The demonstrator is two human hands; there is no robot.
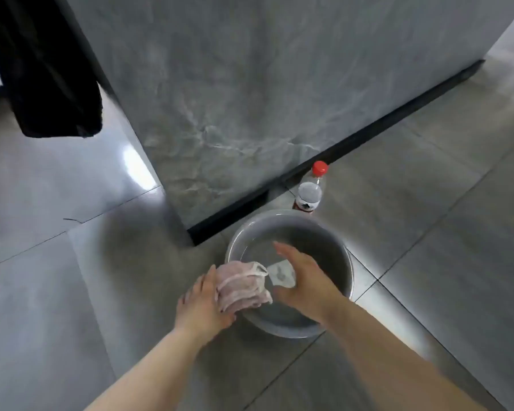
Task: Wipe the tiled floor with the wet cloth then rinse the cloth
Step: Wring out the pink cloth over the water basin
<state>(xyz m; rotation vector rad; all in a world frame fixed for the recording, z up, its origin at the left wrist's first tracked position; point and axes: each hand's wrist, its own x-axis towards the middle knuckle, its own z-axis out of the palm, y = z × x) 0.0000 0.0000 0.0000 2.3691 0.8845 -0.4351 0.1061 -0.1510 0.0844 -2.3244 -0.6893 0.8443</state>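
A bunched pale pink cloth (242,284) hangs over the near left rim of a round metal basin (349,280) that stands on the grey tiled floor (72,292). My left hand (202,304) grips the cloth from its left side. Over the basin, just right of the cloth, my right hand (301,277) hovers with its fingers spread, holding nothing. The basin's inside looks wet, with a small white patch (281,274) showing between cloth and right hand.
A clear plastic bottle with a red cap (312,188) stands just behind the basin. A grey marble-look cabinet block (235,99) with a black plinth rises behind it. A black cloth (48,69) hangs at the upper left.
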